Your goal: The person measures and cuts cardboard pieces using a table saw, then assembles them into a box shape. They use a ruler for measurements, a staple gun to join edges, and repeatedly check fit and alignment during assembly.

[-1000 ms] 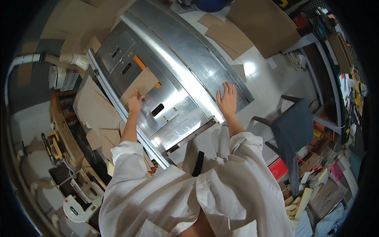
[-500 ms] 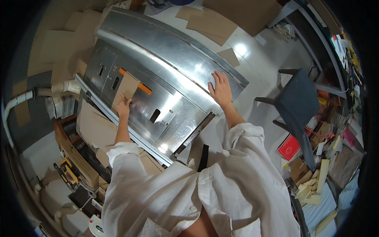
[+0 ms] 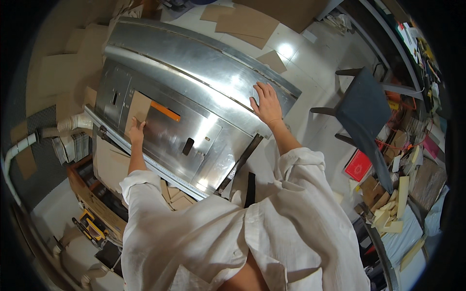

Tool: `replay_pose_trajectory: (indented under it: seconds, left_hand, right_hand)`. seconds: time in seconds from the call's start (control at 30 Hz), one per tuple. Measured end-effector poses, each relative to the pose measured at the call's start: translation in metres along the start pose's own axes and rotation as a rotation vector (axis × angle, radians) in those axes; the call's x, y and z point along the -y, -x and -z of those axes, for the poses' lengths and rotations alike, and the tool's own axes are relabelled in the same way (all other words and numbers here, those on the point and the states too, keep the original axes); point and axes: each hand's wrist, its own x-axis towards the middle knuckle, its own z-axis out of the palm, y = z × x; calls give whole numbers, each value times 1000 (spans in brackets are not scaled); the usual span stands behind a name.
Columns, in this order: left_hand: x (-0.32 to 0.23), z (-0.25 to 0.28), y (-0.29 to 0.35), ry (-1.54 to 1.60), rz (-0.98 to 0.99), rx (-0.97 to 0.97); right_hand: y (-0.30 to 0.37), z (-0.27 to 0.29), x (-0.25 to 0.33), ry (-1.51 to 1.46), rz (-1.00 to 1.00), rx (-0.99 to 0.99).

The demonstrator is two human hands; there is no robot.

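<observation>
Tally, head view: I am counting left hand (image 3: 137, 129) plus right hand (image 3: 267, 106), two hands; one metal table (image 3: 208, 89); one brown cardboard piece (image 3: 139, 107) on that table; one orange strip (image 3: 165, 111); one dark chair (image 3: 365, 104); one red box (image 3: 358, 165).

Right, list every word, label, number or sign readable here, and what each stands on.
No text is legible.
Metal rail: fine marks, too small to read.
Red box: pale printing, too blurred to read.
White papers, far right: too blurred to make out any writing.
Tan sheet at the left hand: no writing visible.
</observation>
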Motion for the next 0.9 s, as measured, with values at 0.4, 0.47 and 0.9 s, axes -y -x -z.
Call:
replay_pose_trajectory:
  seconds: [0.4,0.47,0.9]
  left_hand:
    - [48,15,-54,-92,-254,-21]
    - [48,20,-49,-32,-237,-35]
    - [78,79,-69,-295,-114,-195]
  right_hand:
    - [3,-2,-1,13,-39,1]
    - [2,-4,-3,-29,5,7]
    - [4,7,-5,-172,-24,1]
